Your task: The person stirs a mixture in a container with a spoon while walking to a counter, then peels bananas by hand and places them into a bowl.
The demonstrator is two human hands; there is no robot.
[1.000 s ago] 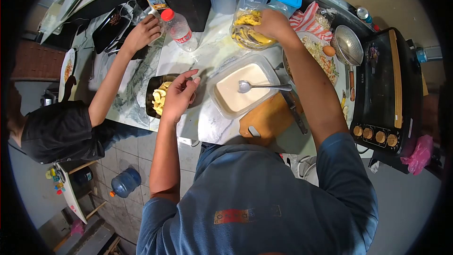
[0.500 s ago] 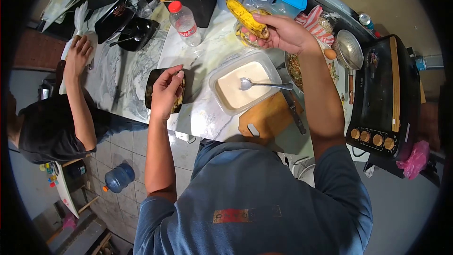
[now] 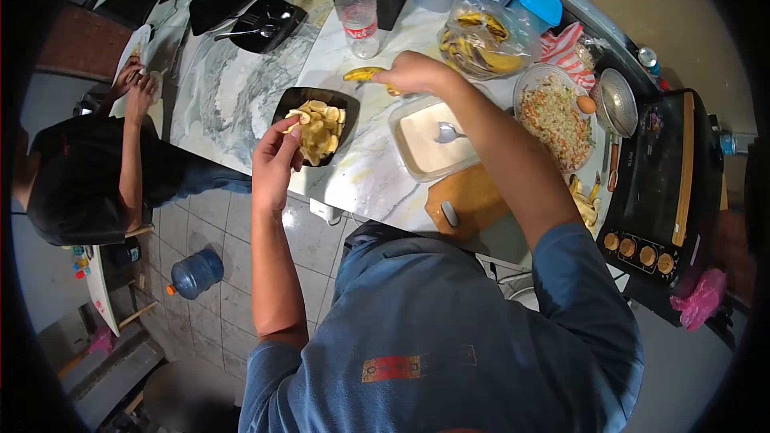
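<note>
One banana (image 3: 362, 74) lies crosswise, tip pointing left, clenched in right hand (image 3: 415, 74)

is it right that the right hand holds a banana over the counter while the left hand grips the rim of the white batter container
Not quite. In the head view the left hand grips the rim of the black dish of banana slices, not the batter container. The right hand does hold a banana over the counter.
</note>
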